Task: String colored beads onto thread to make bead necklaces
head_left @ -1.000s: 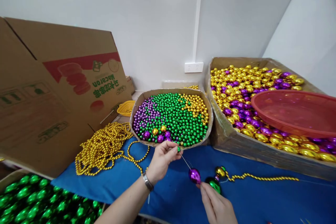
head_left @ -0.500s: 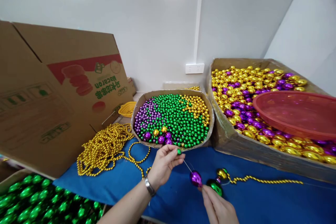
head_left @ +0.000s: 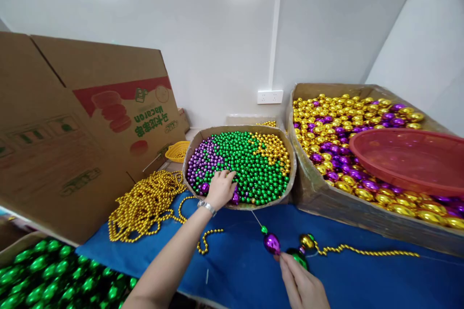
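The left hand point(head_left: 220, 187) lay palm down in the bead box point(head_left: 286, 142), at its near rim, fingers loosely curled into the small beads and touching a purple one; whether it gripped any could not be told. The right hand point(head_left: 302, 286), at the table's near edge, pinched the string just behind the purple ball point(head_left: 271, 243). A needle point(head_left: 256, 218) stuck out beyond the ball, a small green bead point(head_left: 264, 230) on it. The gold chain point(head_left: 366, 252) trailed right across the blue cloth point(head_left: 362, 280).
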### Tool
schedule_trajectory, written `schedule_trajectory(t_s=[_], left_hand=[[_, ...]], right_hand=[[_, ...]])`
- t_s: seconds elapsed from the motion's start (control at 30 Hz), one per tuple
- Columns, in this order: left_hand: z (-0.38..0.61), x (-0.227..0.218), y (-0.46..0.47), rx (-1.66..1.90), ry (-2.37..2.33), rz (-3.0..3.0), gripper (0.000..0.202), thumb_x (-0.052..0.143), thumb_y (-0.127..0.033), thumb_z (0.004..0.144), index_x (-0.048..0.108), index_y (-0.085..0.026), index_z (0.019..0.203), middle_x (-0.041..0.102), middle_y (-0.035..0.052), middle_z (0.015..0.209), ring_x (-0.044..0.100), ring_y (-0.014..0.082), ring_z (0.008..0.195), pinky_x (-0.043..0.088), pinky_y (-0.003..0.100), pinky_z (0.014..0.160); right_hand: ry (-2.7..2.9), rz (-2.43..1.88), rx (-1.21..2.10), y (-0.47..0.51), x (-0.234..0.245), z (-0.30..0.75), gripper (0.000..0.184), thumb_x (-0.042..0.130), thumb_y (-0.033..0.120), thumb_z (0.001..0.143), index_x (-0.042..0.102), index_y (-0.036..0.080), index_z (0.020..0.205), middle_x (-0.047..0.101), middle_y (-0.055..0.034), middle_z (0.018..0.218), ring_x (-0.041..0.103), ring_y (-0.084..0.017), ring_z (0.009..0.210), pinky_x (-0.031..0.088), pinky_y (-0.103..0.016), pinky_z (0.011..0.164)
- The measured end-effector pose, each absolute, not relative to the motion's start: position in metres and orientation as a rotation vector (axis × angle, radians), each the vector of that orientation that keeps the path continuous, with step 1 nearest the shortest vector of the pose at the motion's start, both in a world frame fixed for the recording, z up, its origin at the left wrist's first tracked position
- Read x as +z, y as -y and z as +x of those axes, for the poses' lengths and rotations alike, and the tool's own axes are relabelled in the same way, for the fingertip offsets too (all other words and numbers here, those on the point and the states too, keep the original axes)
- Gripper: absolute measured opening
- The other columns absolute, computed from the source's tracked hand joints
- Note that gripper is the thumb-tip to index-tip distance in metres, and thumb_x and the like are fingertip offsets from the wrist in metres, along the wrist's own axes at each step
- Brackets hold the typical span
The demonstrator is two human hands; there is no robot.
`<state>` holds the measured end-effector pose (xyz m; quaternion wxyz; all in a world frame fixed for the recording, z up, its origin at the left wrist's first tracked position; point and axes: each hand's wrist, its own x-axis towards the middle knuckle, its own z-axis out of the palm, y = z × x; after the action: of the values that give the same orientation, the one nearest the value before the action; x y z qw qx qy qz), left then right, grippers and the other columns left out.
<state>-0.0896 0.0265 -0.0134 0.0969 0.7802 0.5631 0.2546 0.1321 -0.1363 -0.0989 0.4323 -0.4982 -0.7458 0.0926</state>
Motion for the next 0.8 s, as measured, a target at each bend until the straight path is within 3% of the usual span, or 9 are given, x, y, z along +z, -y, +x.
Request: schedule_trajectory(t_s=[0.13, 0.27, 0.37, 0.5, 0.63, 0.8], left_hand=[[-0.097, -0.024, -0.053, 0.630, -1.696, 2.308, 0.021, 0.051, -0.018, 0.083, 0.067, -0.019, 0.096, 0.058, 0.0125, 0.099, 0.048, 0.0301, 0.102, 0.033, 0.045, 0.091], [-0.100, -0.031, -0.055, 0.658, -1.620, 2.256, 0.021, 0.053, -0.016, 0.081, 0.067, -0.022, 0.095, 0.057, 0.0091, 0.101, 0.053, 0.0251, 0.096, 0.035, 0.042, 0.091], [-0.098, -0.026, -0.050, 0.782, -1.539, 2.171, 0.021, 0.054, -0.021, 0.082, 0.065, -0.021, 0.101, 0.057, 0.0090, 0.108, 0.055, 0.0233, 0.099, 0.038, 0.038, 0.093], [-0.085, -0.017, -0.024, 1.024, -1.321, 1.817, 0.036, 0.037, -0.036, 0.093, 0.052, -0.017, 0.119, 0.060, 0.0109, 0.107, 0.063, 0.0187, 0.089, 0.049, 0.034, 0.081], [-0.070, -0.017, 0.010, 1.129, -0.818, 0.915, 0.036, 0.058, -0.040, 0.083, 0.058, -0.015, 0.109, 0.066, 0.0089, 0.092, 0.067, 0.0195, 0.076, 0.053, 0.036, 0.075], [-0.063, -0.024, 0.031, 1.119, -0.756, 0.680, 0.032, 0.067, -0.033, 0.078, 0.062, -0.015, 0.103, 0.067, 0.0078, 0.088, 0.068, 0.0198, 0.074, 0.054, 0.033, 0.072]], right_hand=[[1.867, -1.242, 0.249, 0.138, -0.097, 0.131, 0.037, 0.030, 0.032, 0.097, 0.064, 0.018, 0.096, 0.073, -0.0082, 0.083, 0.071, -0.016, 0.071, 0.055, -0.017, 0.058], [1.871, -1.259, 0.298, 0.139, -0.097, 0.130, 0.035, 0.030, 0.031, 0.097, 0.063, 0.019, 0.096, 0.073, -0.0078, 0.085, 0.071, -0.016, 0.071, 0.055, -0.017, 0.059], [1.869, -1.251, 0.280, 0.139, -0.097, 0.130, 0.034, 0.031, 0.031, 0.097, 0.062, 0.018, 0.098, 0.073, -0.0076, 0.084, 0.071, -0.016, 0.072, 0.054, -0.017, 0.059], [1.856, -1.268, 0.252, 0.139, -0.098, 0.131, 0.034, 0.031, 0.031, 0.097, 0.062, 0.018, 0.098, 0.073, -0.0077, 0.083, 0.071, -0.016, 0.070, 0.054, -0.017, 0.058], [1.848, -1.248, 0.231, 0.139, -0.100, 0.131, 0.034, 0.031, 0.031, 0.097, 0.063, 0.018, 0.100, 0.073, -0.0072, 0.084, 0.071, -0.016, 0.072, 0.055, -0.018, 0.061], [1.838, -1.235, 0.189, 0.139, -0.101, 0.131, 0.034, 0.032, 0.031, 0.096, 0.063, 0.018, 0.099, 0.073, -0.0075, 0.084, 0.071, -0.017, 0.072, 0.055, -0.019, 0.062]])
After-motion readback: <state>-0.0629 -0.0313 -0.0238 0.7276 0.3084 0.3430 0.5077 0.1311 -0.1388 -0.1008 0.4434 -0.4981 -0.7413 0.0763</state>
